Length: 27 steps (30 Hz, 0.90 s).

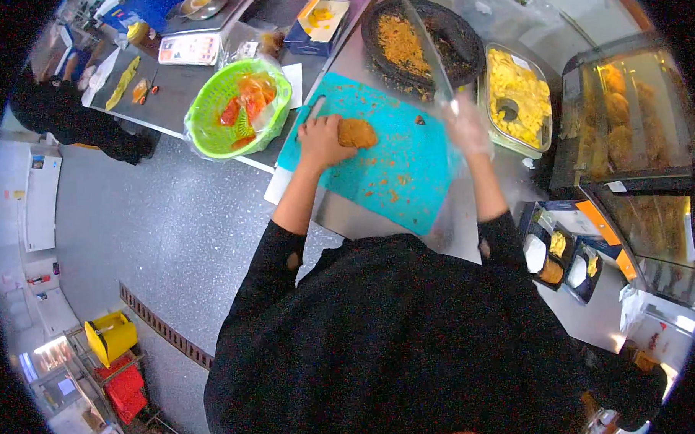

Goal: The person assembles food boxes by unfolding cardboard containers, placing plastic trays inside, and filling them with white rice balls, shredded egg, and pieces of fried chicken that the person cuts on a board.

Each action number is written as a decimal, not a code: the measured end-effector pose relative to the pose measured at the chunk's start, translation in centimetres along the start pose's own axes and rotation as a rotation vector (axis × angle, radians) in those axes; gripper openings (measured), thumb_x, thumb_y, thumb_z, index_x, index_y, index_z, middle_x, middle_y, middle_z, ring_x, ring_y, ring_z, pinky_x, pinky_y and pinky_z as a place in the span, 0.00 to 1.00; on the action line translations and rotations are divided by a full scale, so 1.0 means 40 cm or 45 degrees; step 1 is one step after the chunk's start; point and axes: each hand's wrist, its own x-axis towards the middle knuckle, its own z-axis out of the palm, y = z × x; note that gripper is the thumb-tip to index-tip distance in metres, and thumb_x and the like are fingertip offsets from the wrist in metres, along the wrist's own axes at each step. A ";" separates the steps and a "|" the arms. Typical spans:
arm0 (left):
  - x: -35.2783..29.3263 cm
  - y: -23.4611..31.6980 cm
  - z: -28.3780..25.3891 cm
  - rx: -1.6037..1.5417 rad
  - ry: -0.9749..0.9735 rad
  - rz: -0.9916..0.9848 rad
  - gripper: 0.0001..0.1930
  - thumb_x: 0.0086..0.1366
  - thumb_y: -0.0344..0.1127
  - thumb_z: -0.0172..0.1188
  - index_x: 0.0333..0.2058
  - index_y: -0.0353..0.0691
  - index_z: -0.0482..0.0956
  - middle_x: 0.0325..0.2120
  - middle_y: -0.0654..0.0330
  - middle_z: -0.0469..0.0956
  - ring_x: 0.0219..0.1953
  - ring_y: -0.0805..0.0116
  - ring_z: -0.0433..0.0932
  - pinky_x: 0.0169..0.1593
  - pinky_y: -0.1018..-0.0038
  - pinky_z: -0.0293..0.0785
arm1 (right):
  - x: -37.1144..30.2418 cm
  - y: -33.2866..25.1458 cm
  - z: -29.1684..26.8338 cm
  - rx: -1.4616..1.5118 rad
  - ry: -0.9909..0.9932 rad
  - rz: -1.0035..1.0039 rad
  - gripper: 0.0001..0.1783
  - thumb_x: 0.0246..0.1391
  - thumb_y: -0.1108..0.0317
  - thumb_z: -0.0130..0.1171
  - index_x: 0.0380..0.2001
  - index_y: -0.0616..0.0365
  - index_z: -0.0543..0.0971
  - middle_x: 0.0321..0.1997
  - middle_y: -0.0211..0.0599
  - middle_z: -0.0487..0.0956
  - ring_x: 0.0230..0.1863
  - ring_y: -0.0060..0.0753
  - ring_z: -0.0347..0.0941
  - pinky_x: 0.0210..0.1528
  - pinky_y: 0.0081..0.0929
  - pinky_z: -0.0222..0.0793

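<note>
My left hand (320,144) rests on a turquoise cutting board (395,158), its fingers closed around the left side of a golden-brown breaded cutlet (357,133). Crumbs and small browned bits are scattered over the board. In my right hand (465,129), which is gloved in clear plastic and smeared by motion, is a long knife (431,53). Its blade points away from me, raised over a round black pan (471,44) that holds orange-brown crumbs. The knife is apart from the cutlet.
Right of the board stands a clear container (544,137) of yellow pieces, beside a glass warming cabinet (627,115). A lime-green basket (199,119) with bagged orange-red food sits at left. Filled black takeaway trays (549,279) lie at right. Another person (61,116) stands far left.
</note>
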 end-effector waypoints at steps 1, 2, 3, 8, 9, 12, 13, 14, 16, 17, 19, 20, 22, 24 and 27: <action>-0.020 0.034 0.005 0.014 -0.006 0.026 0.35 0.30 0.52 0.67 0.40 0.45 0.68 0.37 0.54 0.70 0.44 0.53 0.65 0.48 0.52 0.54 | -0.066 0.008 -0.006 0.124 -0.016 -0.063 0.19 0.49 0.55 0.47 0.36 0.59 0.68 0.28 0.53 0.74 0.29 0.57 0.70 0.32 0.46 0.65; -0.041 0.067 0.014 0.028 -0.018 0.051 0.36 0.29 0.53 0.67 0.39 0.44 0.69 0.36 0.54 0.71 0.44 0.53 0.65 0.49 0.53 0.53 | -0.129 0.009 -0.013 0.251 -0.036 -0.123 0.18 0.49 0.57 0.48 0.36 0.60 0.67 0.26 0.52 0.73 0.28 0.57 0.70 0.29 0.46 0.64; -0.067 0.097 0.021 0.018 -0.034 0.051 0.36 0.29 0.53 0.67 0.39 0.44 0.69 0.36 0.54 0.71 0.44 0.53 0.65 0.49 0.53 0.53 | -0.184 0.002 -0.026 0.339 -0.161 -0.054 0.16 0.49 0.58 0.49 0.36 0.59 0.67 0.26 0.53 0.73 0.28 0.57 0.70 0.28 0.46 0.63; -0.102 0.154 -0.001 -0.161 0.136 0.065 0.37 0.35 0.57 0.66 0.41 0.39 0.68 0.39 0.52 0.69 0.44 0.53 0.65 0.49 0.54 0.52 | -0.363 -0.063 -0.069 0.419 -0.567 0.304 0.14 0.51 0.59 0.45 0.36 0.57 0.68 0.24 0.56 0.72 0.27 0.57 0.69 0.28 0.46 0.63; -0.080 0.151 -0.017 -0.169 0.121 0.076 0.37 0.35 0.57 0.66 0.41 0.39 0.68 0.39 0.52 0.69 0.44 0.53 0.65 0.49 0.54 0.52 | -0.380 -0.063 -0.063 0.438 -0.601 0.346 0.15 0.52 0.58 0.43 0.35 0.57 0.68 0.24 0.56 0.72 0.27 0.58 0.69 0.28 0.47 0.63; 0.023 0.140 -0.067 -0.566 0.456 0.200 0.30 0.44 0.54 0.61 0.40 0.37 0.69 0.34 0.52 0.72 0.39 0.55 0.69 0.44 0.60 0.61 | -0.375 -0.095 -0.082 0.229 -0.770 0.329 0.16 0.53 0.57 0.40 0.33 0.58 0.69 0.22 0.55 0.72 0.25 0.58 0.69 0.27 0.48 0.62; 0.061 0.149 -0.076 -0.711 0.479 0.265 0.25 0.48 0.52 0.59 0.38 0.37 0.71 0.30 0.52 0.73 0.34 0.56 0.71 0.39 0.62 0.64 | -0.371 -0.105 -0.084 0.231 -0.771 0.335 0.16 0.53 0.57 0.40 0.33 0.58 0.69 0.22 0.55 0.72 0.25 0.58 0.69 0.27 0.48 0.62; 0.092 0.154 -0.077 -0.851 0.506 0.330 0.20 0.51 0.49 0.56 0.35 0.37 0.72 0.25 0.52 0.74 0.29 0.57 0.73 0.33 0.65 0.67 | -0.366 -0.115 -0.084 0.191 -0.850 0.344 0.15 0.54 0.57 0.39 0.34 0.57 0.69 0.24 0.55 0.72 0.27 0.58 0.69 0.29 0.48 0.62; 0.136 0.182 -0.051 -0.837 0.359 0.360 0.18 0.53 0.48 0.54 0.33 0.38 0.74 0.21 0.52 0.74 0.25 0.56 0.73 0.29 0.64 0.68 | -0.366 -0.119 -0.077 0.150 -0.925 0.357 0.15 0.55 0.58 0.38 0.35 0.57 0.68 0.27 0.56 0.73 0.29 0.58 0.69 0.31 0.48 0.62; 0.155 0.191 -0.029 -0.823 0.211 0.386 0.16 0.55 0.46 0.52 0.30 0.39 0.75 0.17 0.52 0.73 0.21 0.56 0.73 0.25 0.64 0.68 | -0.376 -0.109 -0.060 0.172 -0.938 0.314 0.16 0.55 0.58 0.38 0.34 0.58 0.68 0.26 0.55 0.73 0.29 0.58 0.69 0.30 0.49 0.62; 0.176 0.191 0.020 -0.739 0.110 0.392 0.16 0.55 0.47 0.50 0.28 0.39 0.75 0.17 0.51 0.73 0.21 0.53 0.73 0.25 0.62 0.68 | -0.397 -0.090 -0.028 0.193 -0.951 0.279 0.16 0.55 0.58 0.37 0.33 0.60 0.68 0.25 0.55 0.73 0.28 0.58 0.69 0.29 0.49 0.62; 0.180 0.189 0.041 -0.652 0.012 0.393 0.16 0.56 0.47 0.49 0.26 0.40 0.76 0.17 0.51 0.73 0.21 0.51 0.72 0.25 0.60 0.67 | -0.408 -0.080 -0.013 0.183 -0.912 0.217 0.16 0.55 0.59 0.37 0.32 0.61 0.68 0.23 0.55 0.73 0.27 0.58 0.69 0.28 0.49 0.62; 0.178 0.187 0.065 -0.450 -0.067 0.377 0.18 0.56 0.49 0.47 0.25 0.40 0.75 0.18 0.51 0.73 0.22 0.51 0.72 0.26 0.61 0.68 | -0.423 -0.066 0.013 0.176 -0.873 0.172 0.16 0.55 0.60 0.37 0.31 0.63 0.68 0.22 0.54 0.73 0.26 0.57 0.70 0.27 0.48 0.63; 0.181 0.189 0.075 -0.244 -0.150 0.368 0.19 0.57 0.51 0.45 0.23 0.41 0.74 0.18 0.51 0.73 0.23 0.51 0.72 0.26 0.61 0.68 | -0.429 -0.059 0.036 0.125 -0.755 -0.012 0.09 0.48 0.66 0.43 0.28 0.61 0.69 0.18 0.49 0.73 0.22 0.51 0.71 0.23 0.46 0.65; 0.178 0.162 0.105 -0.303 -0.085 0.315 0.19 0.56 0.48 0.45 0.19 0.40 0.73 0.17 0.49 0.73 0.22 0.49 0.73 0.26 0.58 0.68 | -0.391 -0.111 0.001 0.064 -0.919 0.038 0.08 0.47 0.69 0.43 0.28 0.62 0.69 0.20 0.49 0.74 0.24 0.49 0.72 0.24 0.45 0.67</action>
